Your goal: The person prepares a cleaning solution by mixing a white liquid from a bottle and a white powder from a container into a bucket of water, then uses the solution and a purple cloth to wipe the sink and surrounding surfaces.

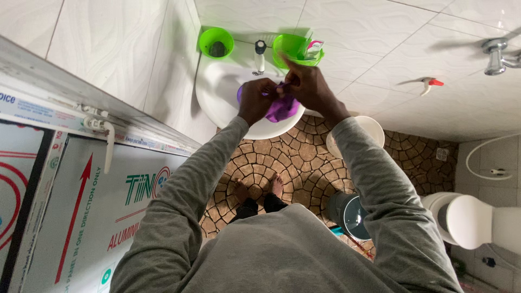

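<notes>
A purple cloth (pixel 281 108) is gripped between both hands over the white washbasin (pixel 220 89), the left hand (pixel 256 99) closed on its left edge and the right hand (pixel 306 87) pinching its upper right part. Two green cups (pixel 216 42) are set beside the tap (pixel 260 55) just behind the hands.

Both my hands over the white sink (pixel 217 92): left hand (pixel 256 100) and right hand (pixel 306 87) gripping a purple cloth (pixel 282 108) between them, bunched up. Tap (pixel 260 56) just behind. Green bowl (pixel 216 42) left of tap, green cup (pixel 296 50) right of it with a tube inside. Grey bucket (pixel 350 214) on the stone-pattern floor (pixel 293 163), toilet (pixel 467 220) to the right. My bare feet below the sink.
</notes>
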